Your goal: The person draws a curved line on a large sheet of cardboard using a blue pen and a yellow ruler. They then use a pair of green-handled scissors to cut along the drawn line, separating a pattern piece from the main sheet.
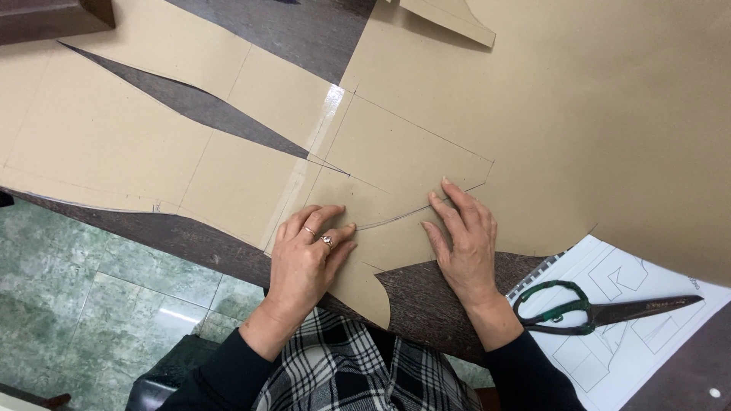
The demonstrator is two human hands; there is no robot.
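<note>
Two hands flat on brown pattern paper [403, 164] at near edge of dark wooden table [426, 304]; left hand [308, 255] and right hand [464, 243] spread open, palms down, gripping nothing, pinning sheet either side of pencilled curve [396, 217]. Paper likely light, thin, creasable, slides easily; best pressed flat or lifted by edge. Scissors [601, 308] rest on notebook [632, 335] just right of right hand

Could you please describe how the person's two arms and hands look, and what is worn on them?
Both hands are bare, without gloves. The left hand wears two rings, a thin band and a larger ring with a stone or ornament. The right hand shows no ring. Both arms are covered to the wrist by dark, close-fitting sleeves.
</note>
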